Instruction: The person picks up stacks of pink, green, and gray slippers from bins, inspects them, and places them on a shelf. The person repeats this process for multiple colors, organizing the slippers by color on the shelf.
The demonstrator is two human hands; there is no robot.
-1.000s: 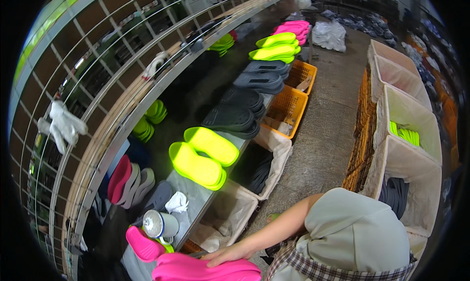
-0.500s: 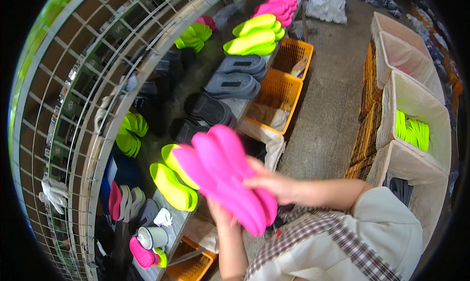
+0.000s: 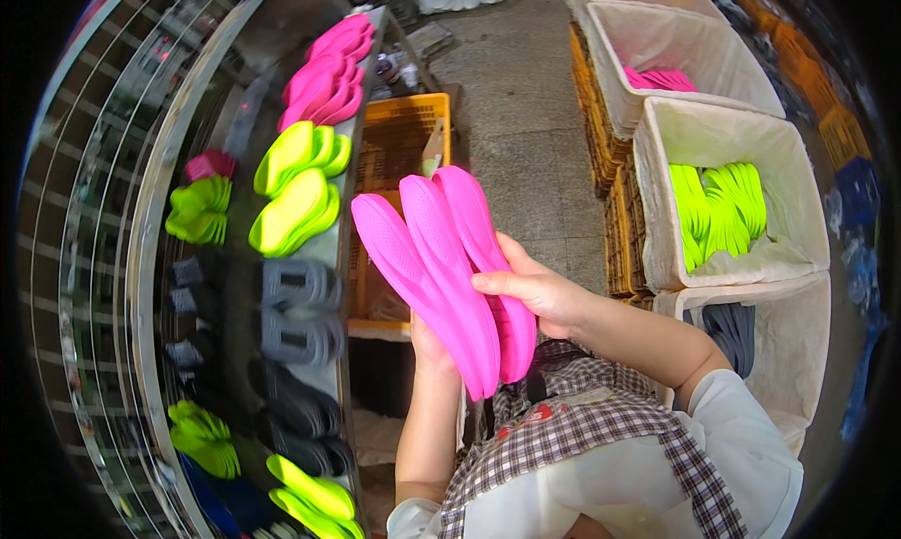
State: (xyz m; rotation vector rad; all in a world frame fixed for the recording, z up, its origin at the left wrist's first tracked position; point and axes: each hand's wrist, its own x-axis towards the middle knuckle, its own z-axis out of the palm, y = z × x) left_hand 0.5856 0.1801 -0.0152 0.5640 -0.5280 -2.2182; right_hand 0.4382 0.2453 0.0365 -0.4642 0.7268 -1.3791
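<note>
A fanned bundle of bright pink shoe soles (image 3: pixel 434 267) is held up in front of me with both hands. My left hand (image 3: pixel 435 349) supports the bundle from below on its left side, its fingers mostly hidden behind the soles. My right hand (image 3: pixel 535 290) grips the right side, thumb pressed on the front and the other fingers behind. Left of the bundle, the narrow shelf (image 3: pixel 330 370) carries yellow-green soles (image 3: pixel 296 210), grey soles (image 3: pixel 302 300), black soles (image 3: pixel 298 398) and further pink soles (image 3: pixel 324 88).
Cloth-lined bins stand along the right: one holds pink soles (image 3: pixel 660 79), the middle bin (image 3: pixel 798 248) yellow-green ones, the nearest grey soles (image 3: pixel 727 332). Orange crates (image 3: pixel 413 107) sit beside the shelf. A wire grid (image 3: pixel 103 210) rises at far left.
My view has swung right along the shelf, bringing the lined bins closer. Both hands still hold the pink soles, which are now more upright and spread apart at the top.
</note>
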